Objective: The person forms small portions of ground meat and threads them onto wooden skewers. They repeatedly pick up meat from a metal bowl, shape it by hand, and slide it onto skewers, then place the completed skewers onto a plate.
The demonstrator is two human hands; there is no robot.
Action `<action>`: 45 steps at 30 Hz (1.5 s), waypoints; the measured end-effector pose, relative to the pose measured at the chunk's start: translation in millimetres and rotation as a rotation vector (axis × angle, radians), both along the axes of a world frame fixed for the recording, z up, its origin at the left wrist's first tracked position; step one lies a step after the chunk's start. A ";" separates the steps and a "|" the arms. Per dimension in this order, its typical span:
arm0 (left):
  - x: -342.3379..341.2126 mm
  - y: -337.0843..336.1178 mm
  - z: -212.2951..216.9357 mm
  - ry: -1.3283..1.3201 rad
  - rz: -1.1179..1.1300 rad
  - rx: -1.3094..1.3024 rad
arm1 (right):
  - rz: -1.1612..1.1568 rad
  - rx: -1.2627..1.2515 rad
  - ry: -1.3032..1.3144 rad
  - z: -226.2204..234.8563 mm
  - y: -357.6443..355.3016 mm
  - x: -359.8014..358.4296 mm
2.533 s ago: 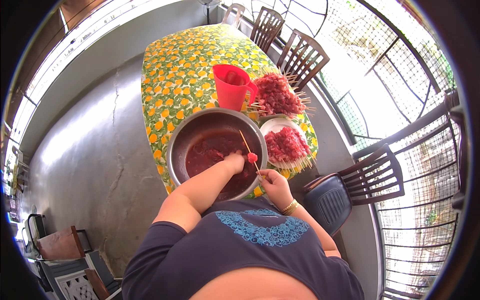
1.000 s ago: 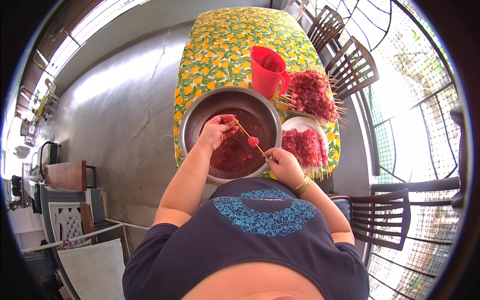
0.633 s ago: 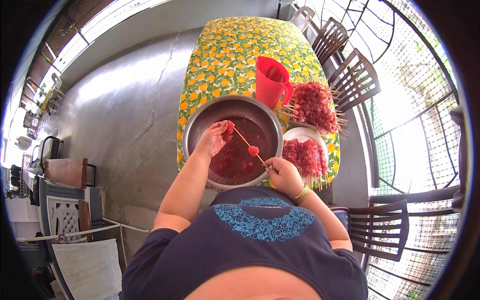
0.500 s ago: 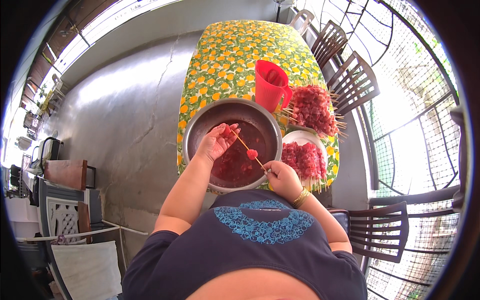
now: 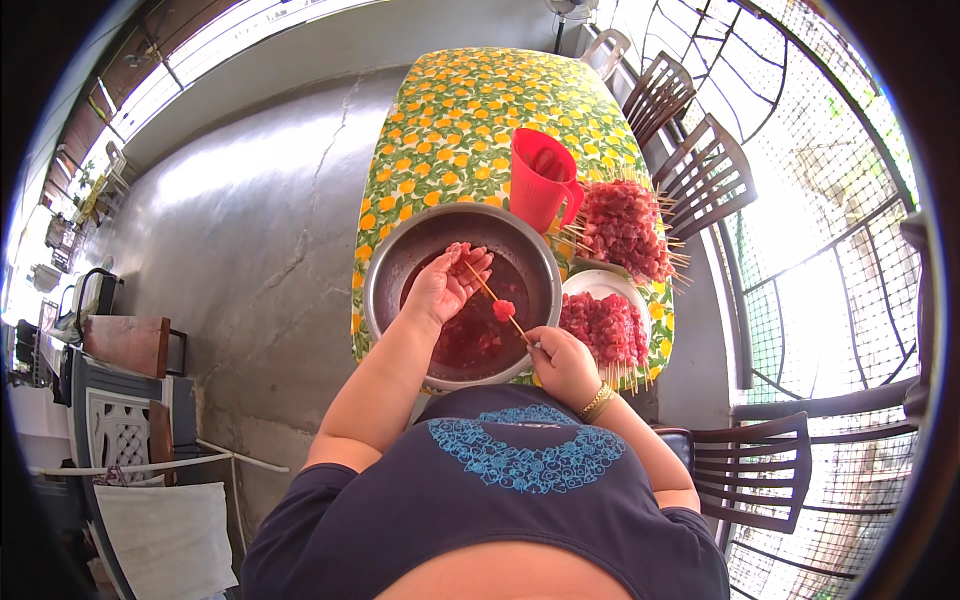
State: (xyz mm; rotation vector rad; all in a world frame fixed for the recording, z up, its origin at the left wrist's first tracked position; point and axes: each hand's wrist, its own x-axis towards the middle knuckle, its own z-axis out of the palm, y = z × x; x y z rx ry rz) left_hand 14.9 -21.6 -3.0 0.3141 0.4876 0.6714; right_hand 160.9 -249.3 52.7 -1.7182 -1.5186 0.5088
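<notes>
My right hand (image 5: 562, 360) pinches the lower end of a thin wooden skewer (image 5: 486, 287) that slants up and to the left. One chunk of raw red meat (image 5: 504, 311) is threaded partway along it. Beside the skewer's far tip, my left hand (image 5: 450, 284) is turned palm up, fingers loosely curled and apart; I make out no distinct chunk in it. Both hands work over a wide metal basin (image 5: 378, 270) holding dark red liquid and meat pieces. Right of it, a white plate (image 5: 600, 280) carries meat skewers (image 5: 608, 325) laid side by side.
A larger stack of meat skewers (image 5: 625, 228) lies beyond the plate, sticks poking out sideways. A red pitcher (image 5: 540, 178) stands behind the basin. The table has a lemon-patterned cloth (image 5: 470, 110). Dark slatted chairs (image 5: 708, 165) line the right side, one (image 5: 750, 468) near my right elbow.
The red chunk seen at my left fingers no longer shows there, and those fingers have opened more. My right hand keeps its hold on the skewer. The view has shifted slightly.
</notes>
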 end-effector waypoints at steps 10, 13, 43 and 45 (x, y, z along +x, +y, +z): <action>20.7 -16.0 3.6 0.102 0.231 0.100 | 0.001 -0.008 0.006 -1.9 -2.6 -2.4; 21.1 -15.4 8.3 0.107 0.181 0.127 | -0.030 0.002 -0.008 -2.2 -4.2 -1.0; 21.3 -3.1 13.2 0.043 -0.023 0.159 | -0.046 -0.081 0.330 -35.4 6.6 10.7; 23.1 -5.7 17.0 0.075 -0.002 0.199 | -0.039 -0.061 0.320 -32.3 6.1 10.4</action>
